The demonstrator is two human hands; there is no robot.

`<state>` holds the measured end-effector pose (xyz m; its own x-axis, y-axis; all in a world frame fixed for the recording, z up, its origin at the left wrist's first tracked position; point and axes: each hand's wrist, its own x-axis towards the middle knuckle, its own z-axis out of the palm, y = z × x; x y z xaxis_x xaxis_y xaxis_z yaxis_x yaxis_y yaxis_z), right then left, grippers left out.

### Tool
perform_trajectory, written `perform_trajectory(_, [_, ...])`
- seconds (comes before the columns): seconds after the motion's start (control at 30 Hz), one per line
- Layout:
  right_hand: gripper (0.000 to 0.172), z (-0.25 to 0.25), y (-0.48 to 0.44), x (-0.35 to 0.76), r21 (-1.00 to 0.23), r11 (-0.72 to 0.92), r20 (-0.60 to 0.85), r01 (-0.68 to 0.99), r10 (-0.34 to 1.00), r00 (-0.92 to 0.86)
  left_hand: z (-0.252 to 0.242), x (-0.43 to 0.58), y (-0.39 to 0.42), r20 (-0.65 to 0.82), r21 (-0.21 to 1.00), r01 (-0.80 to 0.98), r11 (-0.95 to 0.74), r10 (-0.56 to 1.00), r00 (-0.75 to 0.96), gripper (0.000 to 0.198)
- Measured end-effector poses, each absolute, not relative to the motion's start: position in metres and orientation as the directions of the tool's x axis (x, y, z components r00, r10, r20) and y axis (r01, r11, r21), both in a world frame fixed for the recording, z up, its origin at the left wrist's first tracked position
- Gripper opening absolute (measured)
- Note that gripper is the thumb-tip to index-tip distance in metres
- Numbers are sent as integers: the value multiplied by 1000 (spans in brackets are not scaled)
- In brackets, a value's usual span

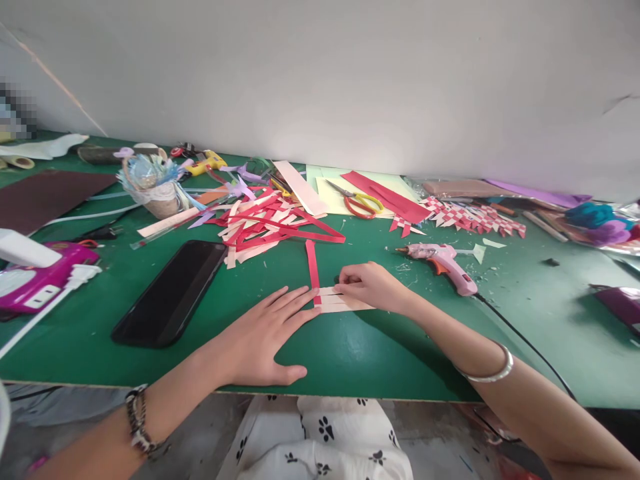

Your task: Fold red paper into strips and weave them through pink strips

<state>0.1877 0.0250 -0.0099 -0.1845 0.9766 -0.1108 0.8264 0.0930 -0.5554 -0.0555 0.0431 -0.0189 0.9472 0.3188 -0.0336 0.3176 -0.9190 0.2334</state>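
Note:
Several pale pink paper strips [340, 304] lie side by side on the green table, and one red paper strip [312, 260] crosses their left end, reaching away from me. My left hand [267, 333] lies flat with fingers spread, its fingertips pressing on the red strip and the ends of the pale ones. Over the pale strips, my right hand [373, 287] is closed, with thumb and forefinger pinched at them. What sits between those fingertips is hidden; a small dark thing shows beside them.
A black phone [170, 293] lies left, below a heap of red and pink strips [270, 223]. Scissors [360, 202] rest on coloured sheets behind. A pink glue gun [443, 261] with a cord lies right, near woven red-and-pink pieces [473, 217]. The table's front edge [280, 393] is close.

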Motion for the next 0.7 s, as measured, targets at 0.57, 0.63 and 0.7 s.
perform_trajectory(0.57, [26, -5, 9, 209, -437, 10, -147, 899, 986, -83, -16, -54, 43, -29, 251, 319, -914, 323, 946, 75])
perform_trajectory(0.63, [28, -5, 5, 211, -360, -5, -138, 933, 989, -48, -16, -55, 43, -19, 253, 319, -913, 325, 945, 75])
perform_trajectory(0.7, [28, -3, 1, 213, -199, -18, -104, 980, 995, -2, -17, -55, 43, -11, 254, 318, -913, 326, 945, 75])
